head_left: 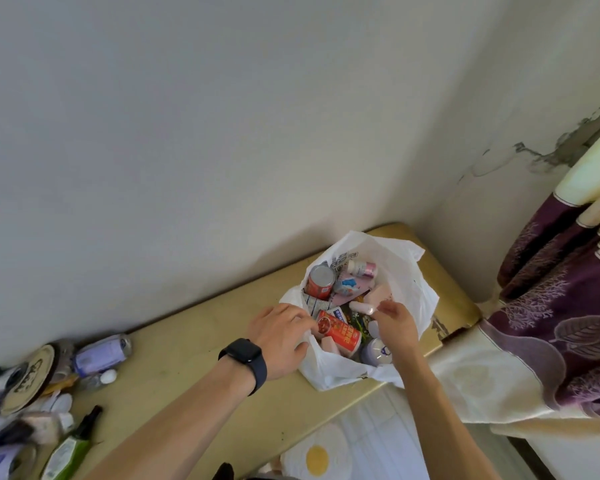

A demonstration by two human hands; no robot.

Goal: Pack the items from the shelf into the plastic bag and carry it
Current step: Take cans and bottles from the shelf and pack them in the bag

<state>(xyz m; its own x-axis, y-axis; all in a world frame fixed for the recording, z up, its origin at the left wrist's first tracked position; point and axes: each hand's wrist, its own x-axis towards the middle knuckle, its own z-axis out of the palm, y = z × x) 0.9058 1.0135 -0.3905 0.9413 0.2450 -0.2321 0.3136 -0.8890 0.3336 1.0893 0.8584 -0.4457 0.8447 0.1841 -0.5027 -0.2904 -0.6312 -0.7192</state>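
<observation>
Left hand (pixel 281 341) pinched bag (pixel 409 292) rim on counter (pixel 194 341); right hand (pixel 395 323) probably clamped on pink bottle (pixel 361 308) inside. Soft, thin plastic, heavy with cans (pixel 321 281): best lifted by both handles.

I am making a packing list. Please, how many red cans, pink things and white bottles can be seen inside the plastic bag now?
Inside the bag:
Red cans: 2, upper can and lower can
Pink things: 2, pink block and pink piece
White bottles: 2, pink-label bottle and round bottle
Total: 6. Other items are partly hidden.
</observation>
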